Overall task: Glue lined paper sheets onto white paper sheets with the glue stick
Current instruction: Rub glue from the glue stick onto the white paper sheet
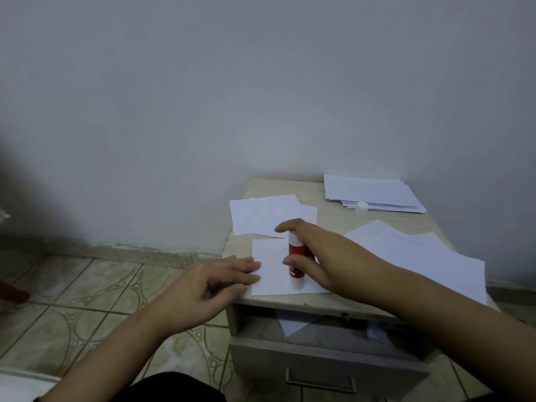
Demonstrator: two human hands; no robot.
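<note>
A white sheet [272, 271] lies at the front left of the small table [327, 224]. My left hand [208, 282] rests flat on that sheet's left edge, fingers spread. My right hand [316, 253] grips the red glue stick [296, 258], which stands upright with its lower white end on the sheet. The stick's cap [361, 208] stands apart near the back. More white sheets [269, 216] lie behind the hands. A stack of sheets [371, 192] sits at the back right, and loose sheets [417, 253] spread under my right forearm.
The table stands against a grey wall in a corner. Its drawer [324, 361] is pulled open below the front edge, with paper inside. Tiled floor [95, 291] lies to the left. Dark clothing shows at the bottom of the view.
</note>
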